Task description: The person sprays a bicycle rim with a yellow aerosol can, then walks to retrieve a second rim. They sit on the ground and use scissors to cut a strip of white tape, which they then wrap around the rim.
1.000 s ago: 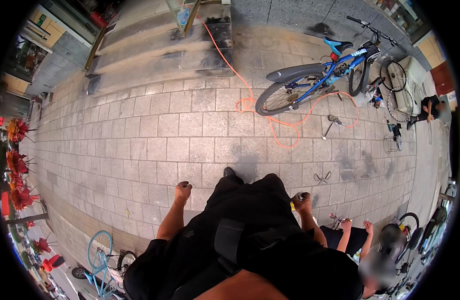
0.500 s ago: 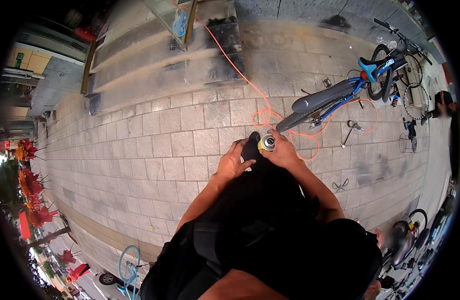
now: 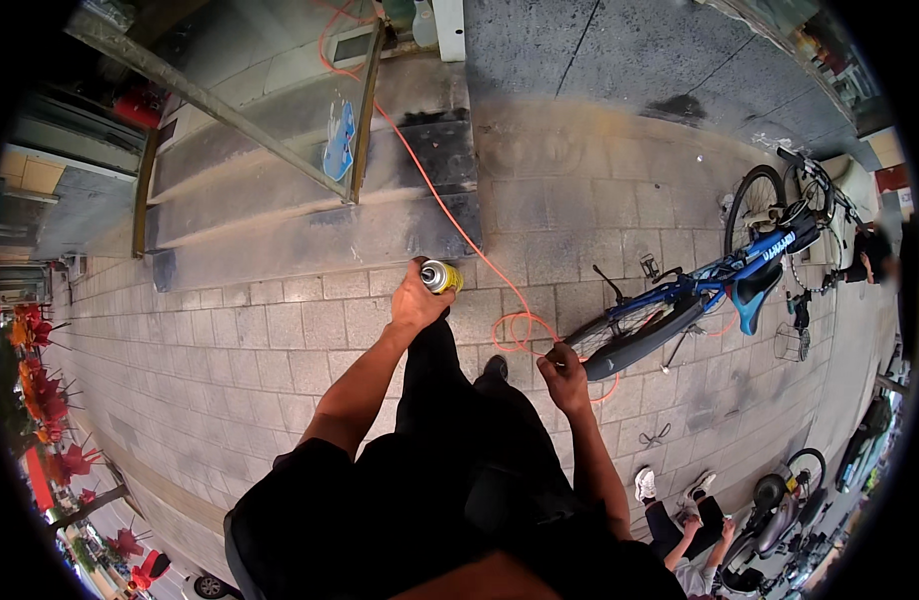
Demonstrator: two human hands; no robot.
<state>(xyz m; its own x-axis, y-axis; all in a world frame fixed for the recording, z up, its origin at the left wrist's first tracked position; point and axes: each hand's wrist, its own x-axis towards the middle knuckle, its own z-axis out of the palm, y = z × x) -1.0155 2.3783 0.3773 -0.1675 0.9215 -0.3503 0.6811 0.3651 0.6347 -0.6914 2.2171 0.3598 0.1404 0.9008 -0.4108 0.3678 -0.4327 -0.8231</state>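
Observation:
A yellow spray can [image 3: 441, 277] with a pale metal top is in my left hand [image 3: 417, 303], whose fingers wrap round it in front of the stone steps. My right hand [image 3: 565, 382] is closed beside the rear wheel of a blue bicycle [image 3: 725, 285]. Something small and dark shows at its fingers, too little to name. The bicycle has a black rear mudguard [image 3: 635, 343] and a black and blue saddle [image 3: 752, 298]. An orange hose [image 3: 450, 212] runs down the steps and loops on the paving close to my right hand.
Stone steps [image 3: 310, 215] rise ahead on the left, with a glass door [image 3: 355, 140] standing over them. At lower right a person's white shoes [image 3: 645, 484] show near a parked motor scooter [image 3: 780, 515]. A dark twisted item [image 3: 655, 436] lies on the paving.
The spray can has passed from my right hand to my left and moved left. My right hand has come down beside the rear wheel. The whole view has shifted.

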